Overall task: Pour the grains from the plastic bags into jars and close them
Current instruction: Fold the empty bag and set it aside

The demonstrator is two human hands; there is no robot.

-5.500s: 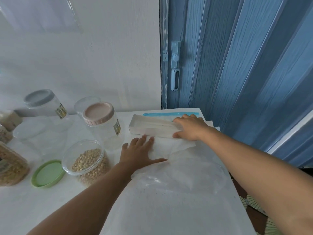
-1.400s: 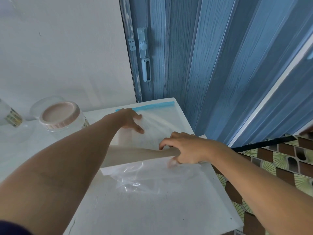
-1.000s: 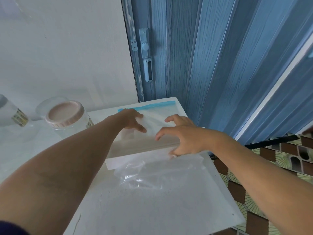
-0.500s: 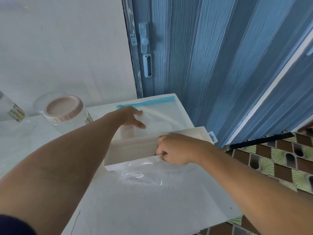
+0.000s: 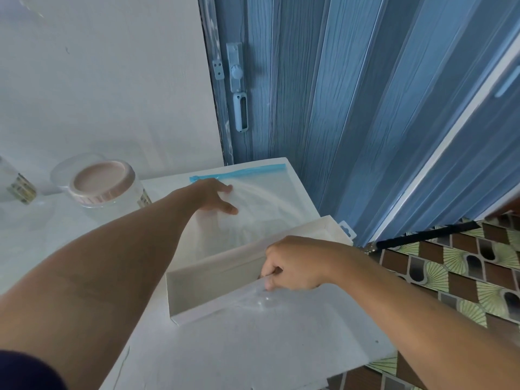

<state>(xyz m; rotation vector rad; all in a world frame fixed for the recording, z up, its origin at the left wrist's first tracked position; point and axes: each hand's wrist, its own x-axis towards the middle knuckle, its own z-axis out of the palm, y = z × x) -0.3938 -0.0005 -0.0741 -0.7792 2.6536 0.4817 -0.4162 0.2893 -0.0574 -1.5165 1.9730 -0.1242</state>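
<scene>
- Head view, nearest first: the right hand (image 5: 295, 264) has its fingers curled and pinches a clear plastic bag (image 5: 264, 298) at the near edge of a long white box (image 5: 213, 280); that bag looks flat and without grain

- the white box lies on the white table (image 5: 239, 356), open side facing us, between the two hands

- past the box, the left hand (image 5: 215, 195) lies flat with straight fingers on another clear bag (image 5: 267, 201) that has a blue zip strip (image 5: 239, 173) along its far edge; it presses and does not grip

- further left stands a jar with a pink lid (image 5: 102, 181), shut; I see no grain in it; one more clear jar (image 5: 17, 184) shows at the left edge, and behind all is a blue folding door (image 5: 351, 94)

- my guess: the pouring part is not what the hands do now; they seem busy with flat bags and their box

- next, I think, the pinched bag must slide into or out of the box, I cannot tell which; thin plastic is slippery, so a gentle pull while the other hand holds things down; then any open jar needs its lid
</scene>
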